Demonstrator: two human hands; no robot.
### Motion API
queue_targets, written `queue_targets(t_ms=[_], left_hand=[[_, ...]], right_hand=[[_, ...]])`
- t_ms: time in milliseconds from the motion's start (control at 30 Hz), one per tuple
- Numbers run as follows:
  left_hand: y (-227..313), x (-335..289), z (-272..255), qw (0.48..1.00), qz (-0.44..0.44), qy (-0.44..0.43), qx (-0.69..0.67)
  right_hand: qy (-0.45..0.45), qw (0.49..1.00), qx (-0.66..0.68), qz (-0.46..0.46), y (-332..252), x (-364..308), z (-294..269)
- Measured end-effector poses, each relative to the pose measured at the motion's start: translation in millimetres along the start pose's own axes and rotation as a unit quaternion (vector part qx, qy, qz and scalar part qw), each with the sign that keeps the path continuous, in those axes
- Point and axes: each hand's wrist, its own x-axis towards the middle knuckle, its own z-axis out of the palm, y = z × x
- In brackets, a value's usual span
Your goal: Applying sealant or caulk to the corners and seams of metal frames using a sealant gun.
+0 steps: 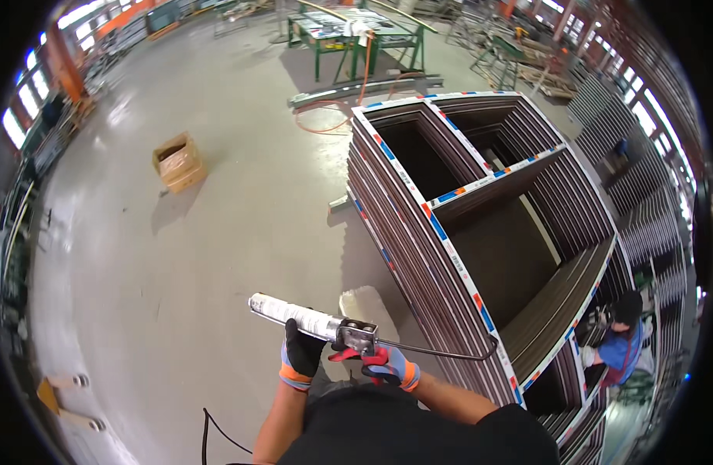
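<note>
Across my body I hold a caulking gun (355,338) with a white sealant tube (294,315) in its cradle. The tube's front end points left, and the gun's bent metal rod sticks out to the right toward the stacked frames. My left hand (302,353), in a black and grey glove with an orange cuff, is wrapped round the tube from below. My right hand (391,367), gloved likewise, is closed on the gun's red handle; its fingertips are partly hidden. Close on my right rises a tall stack of dark window frames (457,256), its top frame edged with printed white, blue and red tape.
A cardboard box (180,163) sits on the grey floor at left. Ahead stand a green workbench (356,35) and an orange hose (317,116). A pale block (368,306) lies beside the stack. Another person (620,349) works beyond it at right. A black cable (209,430) loops low left.
</note>
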Motion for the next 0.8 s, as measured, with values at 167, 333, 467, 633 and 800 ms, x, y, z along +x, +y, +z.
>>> queue_targets(t_ms=[167, 333, 467, 633, 800], left_hand=[[92, 58, -21, 0.999, 0.0, 0.049, 0.005], [184, 96, -74, 0.995, -0.037, 0.096, -0.003], [217, 107, -104, 0.996, -0.05, 0.075, 0.014], [226, 105, -111, 0.994, -0.065, 0.077, 0.036], [230, 103, -119, 0.994, -0.059, 0.079, 0.053]], right_hand=[[-0.065, 0.997, -0.029, 0.027, -13, 118, 28], [-0.04, 0.996, -0.015, -0.075, 16, 218, 76], [0.024, 0.998, -0.009, -0.059, 42, 250, 102], [-0.067, 0.992, -0.043, -0.095, 61, 270, 98], [-0.059, 0.996, -0.058, 0.016, 71, 276, 93]])
